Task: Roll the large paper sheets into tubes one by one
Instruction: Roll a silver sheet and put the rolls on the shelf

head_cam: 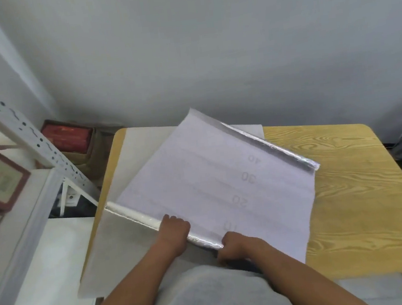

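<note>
Paper sheet [213, 183] on wooden table [347, 186], rolled near edge running diagonally, far-left to near-right | left hand [175, 232] gripping roll mid-length | right hand [232, 244] apparently pinching its near end | unrolled part ahead of both hands.

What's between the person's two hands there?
In the head view, a short silvery stretch of the rolled edge of the paper sheet runs between the left hand and the right hand; both grip it.
</note>
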